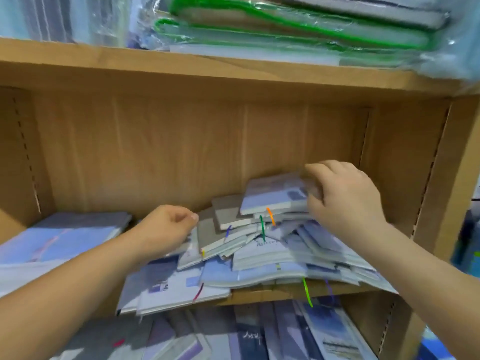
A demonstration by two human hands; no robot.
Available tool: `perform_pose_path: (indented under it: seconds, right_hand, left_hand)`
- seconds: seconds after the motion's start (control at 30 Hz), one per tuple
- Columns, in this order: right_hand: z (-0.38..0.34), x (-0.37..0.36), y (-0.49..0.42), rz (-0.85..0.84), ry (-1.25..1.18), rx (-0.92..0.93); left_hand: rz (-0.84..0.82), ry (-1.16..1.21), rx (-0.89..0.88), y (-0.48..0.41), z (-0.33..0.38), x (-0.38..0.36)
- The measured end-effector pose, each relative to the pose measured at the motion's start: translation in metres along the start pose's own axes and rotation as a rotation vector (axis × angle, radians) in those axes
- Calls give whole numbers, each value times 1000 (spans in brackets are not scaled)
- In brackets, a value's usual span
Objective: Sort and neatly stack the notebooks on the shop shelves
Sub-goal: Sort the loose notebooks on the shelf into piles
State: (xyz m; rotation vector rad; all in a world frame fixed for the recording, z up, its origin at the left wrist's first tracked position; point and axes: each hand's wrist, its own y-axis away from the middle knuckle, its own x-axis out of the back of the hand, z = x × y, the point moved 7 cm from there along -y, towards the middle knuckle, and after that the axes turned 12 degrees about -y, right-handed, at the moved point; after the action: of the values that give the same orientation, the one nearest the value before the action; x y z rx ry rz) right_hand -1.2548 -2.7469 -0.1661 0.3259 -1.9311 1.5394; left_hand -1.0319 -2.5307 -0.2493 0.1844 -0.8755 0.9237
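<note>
No legible text, only blurred, unreadable script on a pale notebook cover (270,244) mid-pile

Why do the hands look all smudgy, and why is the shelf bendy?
In the head view, motion blur smears the right hand and the top notebook it grips; the wide lens bends the upper shelf board; the plastic-wrapped packs up top catch glare.

Head view, close, facing forward-down into middle shelf (272,293); edges seemingly blurred.
</note>
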Motion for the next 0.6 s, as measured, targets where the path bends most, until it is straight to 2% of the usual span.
perform_pose_path:
  seconds: [0.07, 0.13, 0.23, 0.3, 0.37, 0.47, 0.5, 0.6]
  right_hand:
    - [-63, -20, 1, -65, -112, 168]
    - [-106, -58, 2, -258, -112, 214]
    - [-112, -103, 0, -585, 1, 89]
    - [-98, -117, 0, -718, 30, 3]
    - [-93, -121, -1, -692, 50, 23]
    - [-95, -125, -4, -687, 55, 24]
    - [-96, -127, -5, -699, 49, 14]
    - [-97, -129, -11, -686, -1, 12]
  left_hand:
    - [-1, -12, 121, 17, -31, 11]
    - [-15, -30, 184, 27, -53, 17]
    - [1, -204, 162, 36, -72, 25]
    - [-3, -267, 136, 37, -83, 25]
    - [45, -192, 159, 38, -97, 24]
    - [215, -83, 214, 31, -105, 31]
    - [231, 16, 279, 28, -108, 33]
    - [151, 548, 528, 19, -122, 23]
